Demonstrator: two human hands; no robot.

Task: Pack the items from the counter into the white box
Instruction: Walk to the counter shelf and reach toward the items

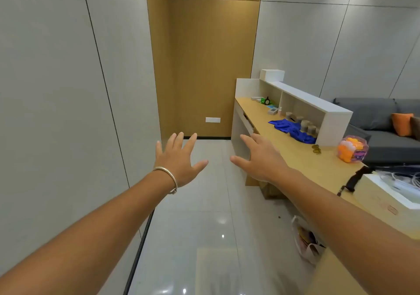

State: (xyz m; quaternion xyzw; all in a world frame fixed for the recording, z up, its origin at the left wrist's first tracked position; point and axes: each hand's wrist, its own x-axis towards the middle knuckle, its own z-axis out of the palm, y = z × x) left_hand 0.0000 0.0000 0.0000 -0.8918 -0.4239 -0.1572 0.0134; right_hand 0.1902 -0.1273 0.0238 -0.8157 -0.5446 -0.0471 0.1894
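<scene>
While both arms reach fwd over the floor, left hand [179, 158] w/ bracelet [167, 176] and right hand [261, 158] are spread wide, holding nothing. White box [386, 192] sits at 3 o'clock on counter [302, 158], cables inside. Blue cloth [293, 130] and candy jar [352, 149] lie toward 2 o'clock, well apart from both hands.

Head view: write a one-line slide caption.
Open left hand and right hand reach forward beside the cluttered counter.
</scene>
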